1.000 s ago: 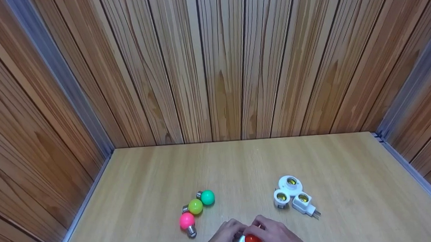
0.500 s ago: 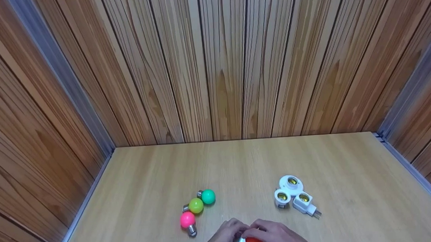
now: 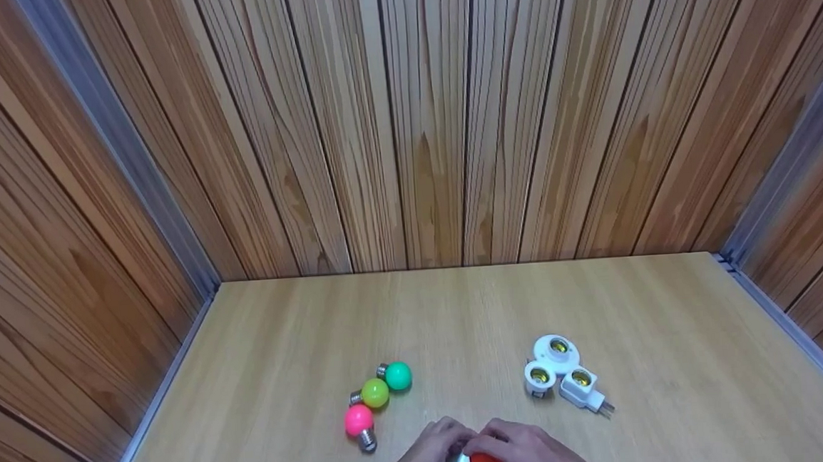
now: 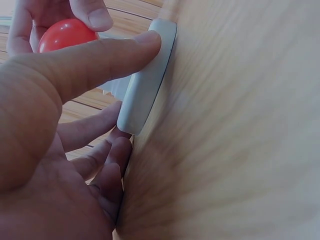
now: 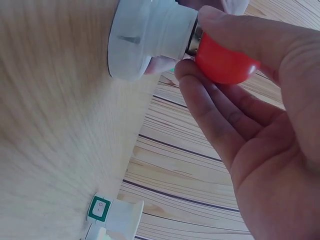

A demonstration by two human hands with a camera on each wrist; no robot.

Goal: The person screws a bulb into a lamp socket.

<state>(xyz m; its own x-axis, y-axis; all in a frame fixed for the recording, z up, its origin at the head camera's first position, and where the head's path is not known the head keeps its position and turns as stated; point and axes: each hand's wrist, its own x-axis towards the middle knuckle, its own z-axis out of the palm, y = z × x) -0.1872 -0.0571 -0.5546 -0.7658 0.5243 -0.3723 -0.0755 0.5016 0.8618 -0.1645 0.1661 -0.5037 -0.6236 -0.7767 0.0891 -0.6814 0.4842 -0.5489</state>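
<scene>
Atop the white round socket (image 4: 145,85), I am seeing the red bulb (image 5: 225,62) sitting partly seated, a strip of its metal base (image 5: 194,44) showing just above the socket's collar. My right wrist view is showing the right hand (image 3: 529,452) pinching that bulb between thumb and fingers. Across the socket's rim, the left hand (image 3: 429,455) is gripping, thumb pressing one side, fingers touching the other. Left of the socket and farther out, I am finding the pink bulb (image 3: 358,421), the lime bulb (image 3: 375,392) and the green bulb (image 3: 399,376) lying in a slanting row. Right of it, also farther out, a disc-shaped holder (image 3: 545,352), a cup-shaped holder (image 3: 540,378) and a pronged holder (image 3: 585,391) are standing grouped together.
</scene>
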